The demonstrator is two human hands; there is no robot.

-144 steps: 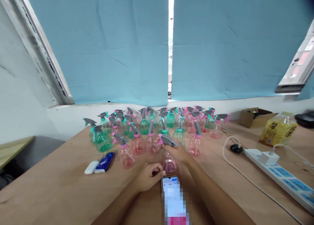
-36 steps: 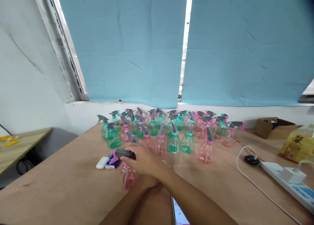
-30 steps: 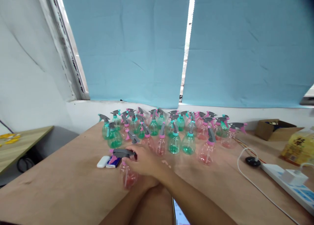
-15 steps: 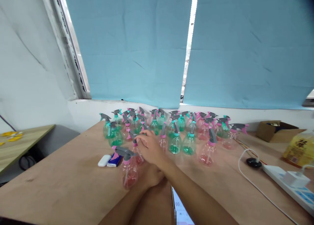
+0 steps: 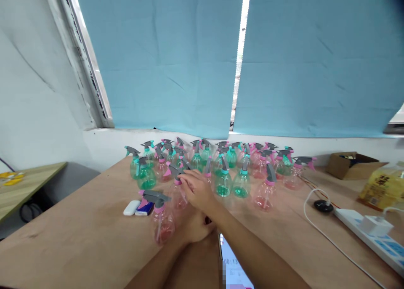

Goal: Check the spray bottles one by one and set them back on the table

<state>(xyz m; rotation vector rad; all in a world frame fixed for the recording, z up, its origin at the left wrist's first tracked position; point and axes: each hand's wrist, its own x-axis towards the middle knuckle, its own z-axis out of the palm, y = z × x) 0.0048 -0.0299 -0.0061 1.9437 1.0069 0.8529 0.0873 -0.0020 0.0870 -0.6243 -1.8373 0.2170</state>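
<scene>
A: Which bottle is the right hand (image 5: 199, 191) at?

B: A pink bottle (image 5: 178, 195), upright on the table (image 5: 82, 242) at the hand's nine o'clock. The fingertips bend in against the back of its grey head (image 5: 178, 175); whether they grip or only touch, I can't tell.

A: Why so high up?

B: Probably because the head stands above the round body and is easiest to reach from over the top.

A: And the left hand (image 5: 195, 229)?

B: At six o'clock, low, partly under the right wrist. Its fingers are mostly hidden, so I can't say if they're closed. Perhaps it lies low to let the other arm cross.

A: The near bottle (image 5: 163, 229)?

B: Upright at eight, just beside the left wrist, nozzle towards nine. The packet (image 5: 144, 209) sits beyond it.

A: The other bottles (image 5: 223, 184)?

B: Massed from ten round to nearly three, presumably set back to give the arms room. The phone (image 5: 234, 261) lies face up at five, likely so its digits read at a glance.
</scene>
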